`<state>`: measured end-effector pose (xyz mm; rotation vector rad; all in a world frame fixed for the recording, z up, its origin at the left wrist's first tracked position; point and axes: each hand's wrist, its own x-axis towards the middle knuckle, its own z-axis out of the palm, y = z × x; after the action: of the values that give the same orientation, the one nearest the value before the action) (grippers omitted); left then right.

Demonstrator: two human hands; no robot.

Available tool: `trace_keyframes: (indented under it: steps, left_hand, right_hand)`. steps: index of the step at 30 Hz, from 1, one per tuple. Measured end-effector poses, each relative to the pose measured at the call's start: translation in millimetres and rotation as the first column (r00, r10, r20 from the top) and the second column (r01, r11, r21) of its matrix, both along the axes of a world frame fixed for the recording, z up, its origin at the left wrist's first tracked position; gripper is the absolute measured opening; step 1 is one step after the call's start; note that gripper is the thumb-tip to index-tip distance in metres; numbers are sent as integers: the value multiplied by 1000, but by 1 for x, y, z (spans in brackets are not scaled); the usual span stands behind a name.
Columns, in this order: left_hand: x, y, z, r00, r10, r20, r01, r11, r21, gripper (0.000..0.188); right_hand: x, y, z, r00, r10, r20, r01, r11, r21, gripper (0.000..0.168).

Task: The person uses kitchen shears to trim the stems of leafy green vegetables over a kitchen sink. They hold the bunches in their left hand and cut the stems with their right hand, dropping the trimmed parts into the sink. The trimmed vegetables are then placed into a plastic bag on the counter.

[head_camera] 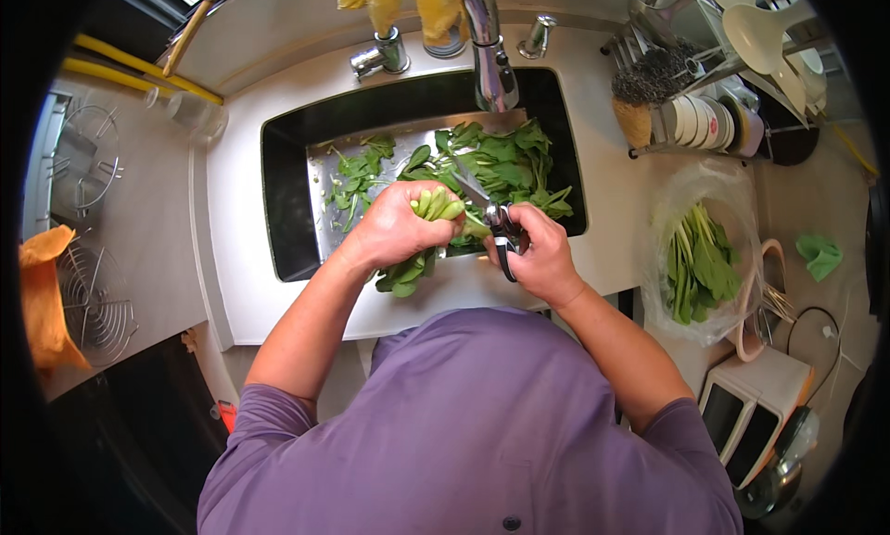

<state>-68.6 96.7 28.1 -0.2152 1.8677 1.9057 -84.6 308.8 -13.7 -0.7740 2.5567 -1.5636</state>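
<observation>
My left hand (403, 218) is closed around a bunch of leafy greens (437, 205), pale cut stem ends up and leaves hanging below the fist. In my right hand (541, 255) are kitchen scissors (498, 218) with black handles. Their blades point up and left, over the greens in the sink and just right of the held stems. Under both hands, a stainless steel tray (320, 218) sits in the dark sink (285, 187). Loose green leaves (504, 156) are heaped on its right side, with a smaller pile (358, 177) at the left.
A chrome faucet (495, 76) rises behind the sink, with yellow rubber gloves (417, 3) hanging beside it. On the right are a dish rack (685, 145), a clear plastic bag (664, 257) of greens and a white appliance (758, 382). Wire racks (97, 302) stand on the left counter.
</observation>
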Motion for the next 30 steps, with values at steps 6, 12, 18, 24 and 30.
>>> trace_keyframes:
  steps: [6, 12, 18, 24, 30]
  left_hand:
    - [9, -3, -17, 936, 350, 37, -352, 924, 152, 15]
    - [28, 4, -43, 863, 191, -468, -304, 936, -179, 27]
    - [23, 23, -43, 914, 364, -181, -331, 925, 187, 35]
    - [15, 10, -54, 916, 350, -198, -334, 936, 110, 21]
    - [16, -4, -57, 909, 209, -360, -283, 945, -166, 17]
  right_hand:
    - [2, -16, -2, 961, -120, 249, 143, 987, -78, 20]
    - [0, -17, -3, 927, -126, 352, 188, 971, -149, 18]
    - [-1, -24, 6, 903, -51, 426, 141, 973, -184, 18]
    - [-13, -20, 5, 946, -71, 316, 112, 987, -114, 17]
    - [-32, -15, 8, 969, -52, 242, 58, 998, -17, 18]
